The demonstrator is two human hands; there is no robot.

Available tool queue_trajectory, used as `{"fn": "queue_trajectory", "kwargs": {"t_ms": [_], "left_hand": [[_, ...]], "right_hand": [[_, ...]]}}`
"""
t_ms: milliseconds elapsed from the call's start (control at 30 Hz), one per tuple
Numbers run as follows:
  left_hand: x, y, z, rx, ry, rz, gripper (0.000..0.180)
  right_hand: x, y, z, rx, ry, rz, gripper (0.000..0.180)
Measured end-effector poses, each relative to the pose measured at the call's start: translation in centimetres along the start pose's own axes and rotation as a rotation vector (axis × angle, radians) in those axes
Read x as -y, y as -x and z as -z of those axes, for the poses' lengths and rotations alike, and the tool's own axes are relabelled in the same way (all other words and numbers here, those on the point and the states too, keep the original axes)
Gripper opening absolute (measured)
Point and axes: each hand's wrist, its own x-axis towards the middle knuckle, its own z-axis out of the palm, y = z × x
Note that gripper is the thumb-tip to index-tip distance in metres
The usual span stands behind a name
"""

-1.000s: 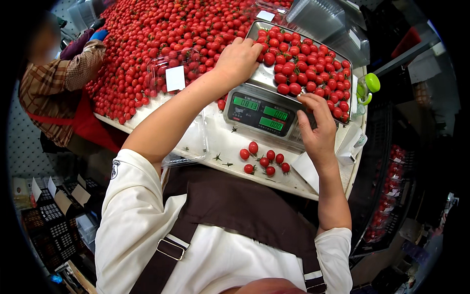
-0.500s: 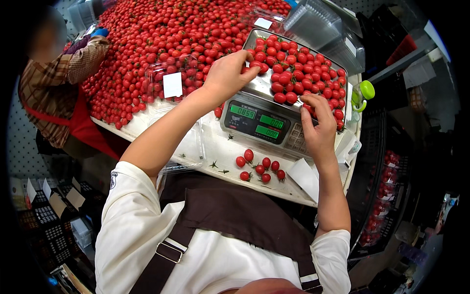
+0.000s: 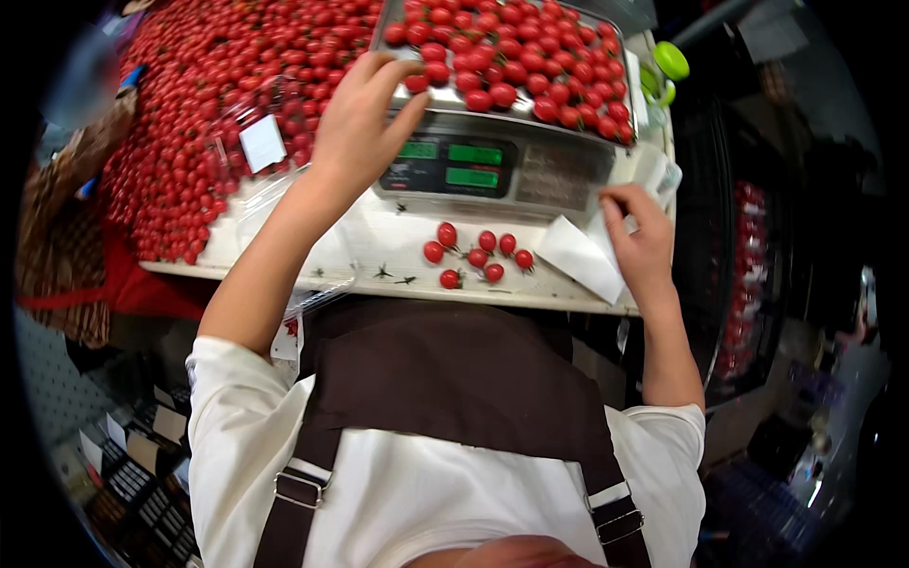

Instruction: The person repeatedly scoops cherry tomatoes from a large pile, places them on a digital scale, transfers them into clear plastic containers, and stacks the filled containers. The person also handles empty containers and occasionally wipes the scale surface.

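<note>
A grey scale [image 3: 492, 170] with green displays carries a metal tray [image 3: 445, 100] heaped with cherry tomatoes [image 3: 516, 57]. My left hand [image 3: 360, 128] rests on the tray's near left edge, fingers spread and touching tomatoes there. My right hand [image 3: 639, 237] is lower right of the scale, fingertips pinching a white paper slip [image 3: 582, 257] on the white counter [image 3: 379, 256]. Several loose cherry tomatoes [image 3: 473, 256] lie on the counter in front of the scale, between my hands.
A big pile of cherry tomatoes [image 3: 218, 114] covers the counter at left, with a white tag [image 3: 262, 142] and clear plastic packs [image 3: 284, 204] on it. Another person's plaid sleeve [image 3: 76, 180] is at far left. A green-capped object [image 3: 668, 62] stands behind the scale.
My right hand left the scale's front and moved down right to the paper slip. My left hand stays on the tray's left edge. The view has shifted closer.
</note>
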Motion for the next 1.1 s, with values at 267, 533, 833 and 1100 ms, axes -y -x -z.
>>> {"fn": "queue_trajectory", "kwargs": {"t_ms": [267, 533, 833, 1100], "left_hand": [[-6.1, 7.4, -0.1, 0.223, 0.297, 0.174, 0.023], [-8.7, 10.3, 0.0, 0.302, 0.311, 0.150, 0.023], [-9.9, 12.2, 0.5, 0.330, 0.358, 0.206, 0.021], [-11.1, 9.9, -4.7, 0.513, 0.444, 0.089, 0.013]], "right_hand": [[-5.4, 9.9, -3.4, 0.207, 0.489, 0.069, 0.028], [-6.7, 9.6, -3.5, 0.255, 0.509, 0.153, 0.019], [-7.9, 6.4, -4.1, -0.100, 0.384, -0.145, 0.025], [-10.7, 7.9, -3.7, -0.359, -0.120, -0.243, 0.017]]}}
